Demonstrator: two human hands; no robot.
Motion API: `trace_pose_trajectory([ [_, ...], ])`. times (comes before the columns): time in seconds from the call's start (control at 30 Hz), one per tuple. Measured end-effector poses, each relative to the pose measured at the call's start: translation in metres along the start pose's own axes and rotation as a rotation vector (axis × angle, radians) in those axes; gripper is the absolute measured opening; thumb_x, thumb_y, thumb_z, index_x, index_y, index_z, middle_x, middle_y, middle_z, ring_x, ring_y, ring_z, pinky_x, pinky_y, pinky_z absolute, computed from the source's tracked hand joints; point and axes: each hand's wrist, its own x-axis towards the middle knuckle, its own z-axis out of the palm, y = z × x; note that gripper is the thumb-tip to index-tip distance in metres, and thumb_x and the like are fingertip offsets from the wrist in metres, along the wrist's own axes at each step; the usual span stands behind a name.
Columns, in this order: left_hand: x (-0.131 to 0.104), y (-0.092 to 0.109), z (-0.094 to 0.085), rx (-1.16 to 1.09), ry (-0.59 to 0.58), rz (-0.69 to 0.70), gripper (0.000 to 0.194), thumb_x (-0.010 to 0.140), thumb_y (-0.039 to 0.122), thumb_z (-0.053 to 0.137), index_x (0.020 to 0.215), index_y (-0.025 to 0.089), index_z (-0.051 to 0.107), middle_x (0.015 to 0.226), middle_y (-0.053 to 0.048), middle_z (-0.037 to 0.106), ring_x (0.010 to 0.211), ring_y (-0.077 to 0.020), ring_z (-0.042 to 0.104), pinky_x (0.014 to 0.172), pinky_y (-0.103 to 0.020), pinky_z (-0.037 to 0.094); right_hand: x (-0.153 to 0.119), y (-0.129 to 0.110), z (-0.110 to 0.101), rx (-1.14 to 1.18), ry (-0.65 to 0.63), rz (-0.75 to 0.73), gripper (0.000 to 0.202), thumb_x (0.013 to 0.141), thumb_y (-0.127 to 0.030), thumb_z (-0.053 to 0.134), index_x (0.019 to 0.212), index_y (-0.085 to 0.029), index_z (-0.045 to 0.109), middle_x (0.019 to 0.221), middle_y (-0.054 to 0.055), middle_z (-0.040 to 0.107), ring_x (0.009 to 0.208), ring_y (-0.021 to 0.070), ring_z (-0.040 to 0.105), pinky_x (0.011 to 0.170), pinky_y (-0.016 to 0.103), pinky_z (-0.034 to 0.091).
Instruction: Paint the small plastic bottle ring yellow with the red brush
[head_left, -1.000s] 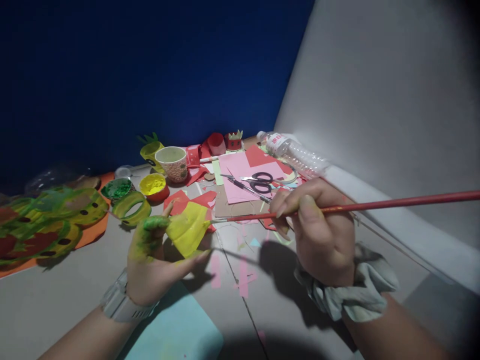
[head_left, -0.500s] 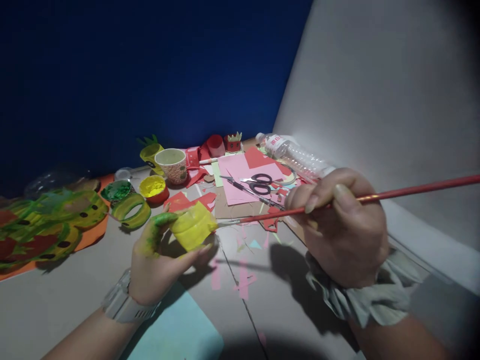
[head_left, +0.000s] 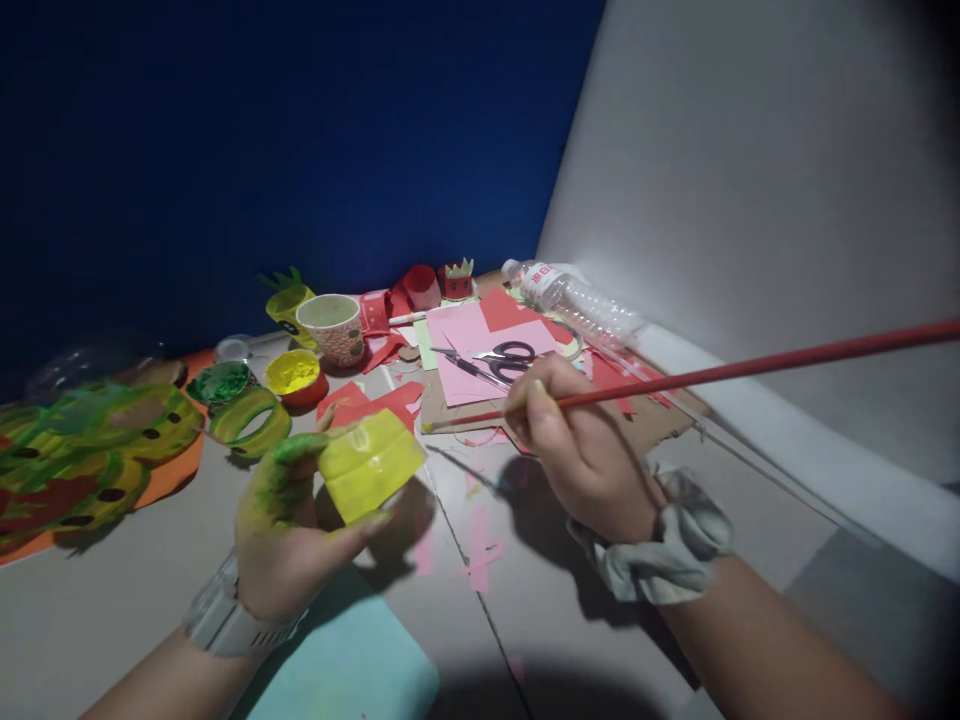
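My left hand [head_left: 277, 540], its thumb and fingers smeared with green and yellow paint, holds a glossy yellow-painted piece [head_left: 371, 465] with a crease across it. My right hand [head_left: 585, 450] grips a long red paintbrush [head_left: 720, 374] low on its handle. The yellowish bristles point left, just right of the piece and apart from it. Behind the left hand stand a cup of yellow paint [head_left: 297, 376] and a cup of green paint [head_left: 220, 382]. A yellow and green painted ring [head_left: 256, 424] lies in front of them.
Painted yellow-green shapes [head_left: 97, 455] lie at left on orange paper. A patterned paper cup [head_left: 331, 328] stands at the back. Scissors [head_left: 504, 358] rest on pink paper [head_left: 455, 335]. A plastic bottle [head_left: 574, 300] lies by the wall. A light blue sheet [head_left: 352, 650] is in front.
The brush tip has come off the yellow piece, and my right hand has moved left and away from me. My left hand has turned the piece slightly. The view has shifted a little.
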Motion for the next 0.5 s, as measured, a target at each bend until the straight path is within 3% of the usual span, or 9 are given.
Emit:
trace_pose_trajectory([
  [0.1,-0.001,-0.002,-0.001,-0.116,-0.01,0.001,0.054,0.047,0.034,0.086,0.095,0.031,0.061,0.098,-0.006,0.064,0.101,-0.0321,0.062,0.09,-0.055,0.051,0.001,-0.001,-0.003,-0.092,-0.006,0.002,0.02,0.094,-0.027,0.037,0.088,-0.018,0.054,0.071,-0.001,0.052,0.063,0.0087,0.05,0.06,0.024,0.042],
  [0.2,-0.001,-0.001,-0.003,-0.23,-0.107,0.055,0.053,0.057,0.035,0.082,0.105,0.035,0.06,0.109,-0.006,0.064,0.111,-0.0308,0.058,0.094,-0.052,0.049,0.003,-0.001,-0.004,-0.032,-0.04,-0.044,0.025,0.095,-0.025,0.036,0.111,-0.022,0.055,0.089,0.002,0.063,0.08,0.0105,0.061,0.075,0.027,0.05],
  [0.27,-0.002,0.001,-0.004,-0.293,-0.196,0.088,0.053,0.063,0.034,0.079,0.111,0.036,0.058,0.117,-0.006,0.063,0.116,-0.0295,0.055,0.098,-0.049,0.047,0.003,-0.001,-0.001,-0.021,-0.183,-0.101,0.03,0.092,-0.029,0.044,0.121,-0.024,0.051,0.108,0.005,0.063,0.098,0.0137,0.061,0.086,0.032,0.05],
  [0.4,-0.001,0.007,-0.004,-0.39,-0.281,0.114,0.055,0.065,0.034,0.077,0.115,0.039,0.055,0.13,-0.005,0.057,0.122,-0.0308,0.05,0.095,-0.048,0.049,0.0,-0.001,0.011,-0.062,-0.466,-0.133,0.088,0.066,-0.047,0.073,0.14,-0.026,0.028,0.136,0.011,0.046,0.123,0.024,0.048,0.101,0.043,0.043],
  [0.43,-0.001,0.009,-0.003,-0.403,-0.305,0.107,0.055,0.065,0.034,0.076,0.115,0.039,0.055,0.133,-0.006,0.055,0.123,-0.0314,0.049,0.094,-0.049,0.049,0.0,-0.001,0.014,-0.078,-0.498,-0.116,0.089,0.067,-0.045,0.073,0.14,-0.026,0.027,0.136,0.012,0.046,0.123,0.0244,0.047,0.102,0.044,0.043],
  [0.5,0.0,0.012,-0.003,-0.402,-0.342,0.096,0.055,0.064,0.034,0.077,0.114,0.039,0.056,0.135,-0.007,0.053,0.125,-0.0318,0.047,0.096,-0.049,0.048,-0.001,-0.002,0.019,-0.095,-0.53,-0.085,0.072,0.075,-0.04,0.067,0.136,-0.025,0.033,0.13,0.011,0.051,0.119,0.0229,0.05,0.099,0.043,0.044],
])
